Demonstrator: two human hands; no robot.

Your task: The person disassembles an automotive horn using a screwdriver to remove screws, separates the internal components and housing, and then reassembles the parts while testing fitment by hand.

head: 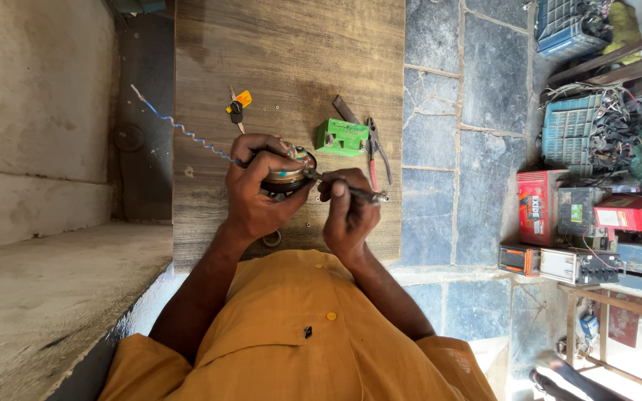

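Both hands work over a wooden board [291, 52]: the left hand [255, 189] is wrapped around a round metal part [289, 172], held just above the board, while the right hand [348, 215] pinches a thin tool [351, 188] whose tip touches that part. Beyond lie a green block [342, 137], red-handled pliers [374, 148], a twisted blue-and-white wire [187, 132] and a key with a yellow tag [238, 106].

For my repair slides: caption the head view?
Left hand grips round metal part; right hand works it with screwdriver.
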